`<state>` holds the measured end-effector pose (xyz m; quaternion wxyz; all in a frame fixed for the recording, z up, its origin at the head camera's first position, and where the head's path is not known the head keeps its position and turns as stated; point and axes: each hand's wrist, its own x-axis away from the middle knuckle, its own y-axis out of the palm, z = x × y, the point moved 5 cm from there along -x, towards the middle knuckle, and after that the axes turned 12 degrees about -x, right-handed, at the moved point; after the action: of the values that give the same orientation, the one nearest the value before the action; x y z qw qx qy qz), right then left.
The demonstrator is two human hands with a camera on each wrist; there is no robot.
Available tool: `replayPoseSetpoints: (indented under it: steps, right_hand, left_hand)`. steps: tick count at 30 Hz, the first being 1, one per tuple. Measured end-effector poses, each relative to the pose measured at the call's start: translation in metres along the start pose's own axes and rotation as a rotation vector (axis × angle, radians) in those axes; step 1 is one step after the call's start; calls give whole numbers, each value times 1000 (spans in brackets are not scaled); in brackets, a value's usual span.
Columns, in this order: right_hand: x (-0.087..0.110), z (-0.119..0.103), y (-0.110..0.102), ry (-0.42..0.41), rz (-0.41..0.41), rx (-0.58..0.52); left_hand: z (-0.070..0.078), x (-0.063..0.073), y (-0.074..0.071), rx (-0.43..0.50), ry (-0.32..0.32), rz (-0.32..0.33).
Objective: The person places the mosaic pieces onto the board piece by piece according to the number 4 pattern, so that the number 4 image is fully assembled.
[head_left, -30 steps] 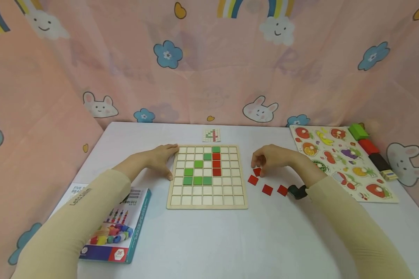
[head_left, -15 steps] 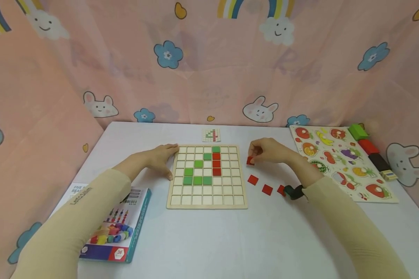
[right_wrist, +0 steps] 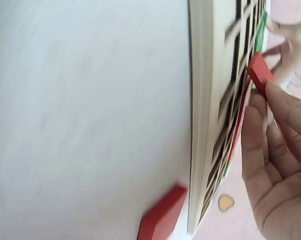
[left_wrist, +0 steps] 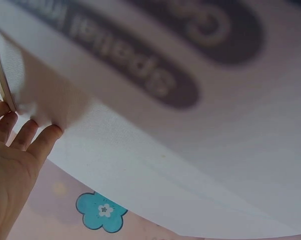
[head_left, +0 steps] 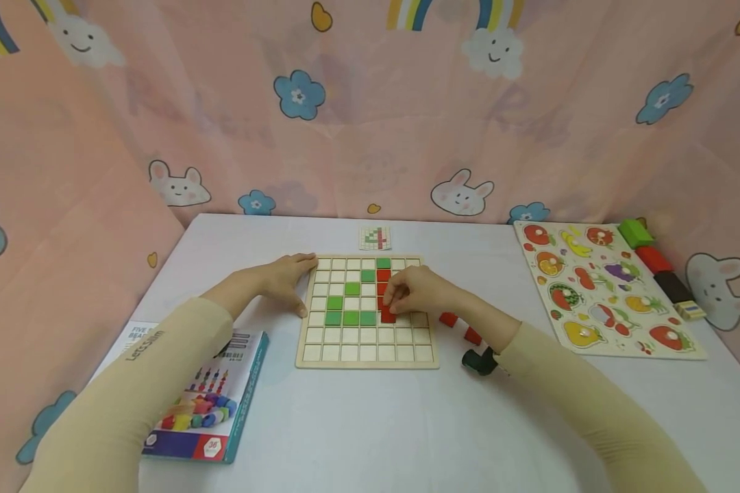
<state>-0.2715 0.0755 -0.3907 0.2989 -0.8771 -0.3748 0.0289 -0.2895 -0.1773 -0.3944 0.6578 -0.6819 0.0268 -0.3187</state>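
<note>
A wooden grid board (head_left: pixel 366 365) lies on the white table, with several green tiles (head_left: pixel 351 318) and a column of red tiles (head_left: pixel 384 275) in its cells. My left hand (head_left: pixel 281 281) rests along the board's left edge, fingers extended and thumb spread toward the near side. Over the board, my right hand (head_left: pixel 424 291) pinches a red tile (right_wrist: pixel 260 72) between thumb and fingers. That tile is just below the red column and looks tilted in the right wrist view; whether it touches the cell is hard to tell.
Loose red tiles (head_left: pixel 448 320) lie right of the board, partly behind the right forearm. A small pattern card (head_left: pixel 375 238) sits beyond the board. At left is a box (head_left: pixel 216 411); at right, a fruit puzzle board (head_left: pixel 610 291) beside coloured blocks (head_left: pixel 654 259).
My right hand has picked up a red tile from the table right of the board and carried it left, over the grid below the red column. My left hand stays put.
</note>
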Motion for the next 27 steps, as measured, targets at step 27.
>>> replayPoseSetpoints:
  steps: [27]
  right_hand:
    - [39, 36, -41, 90, -108, 87]
  left_hand:
    - [0, 0, 0, 11, -5, -6]
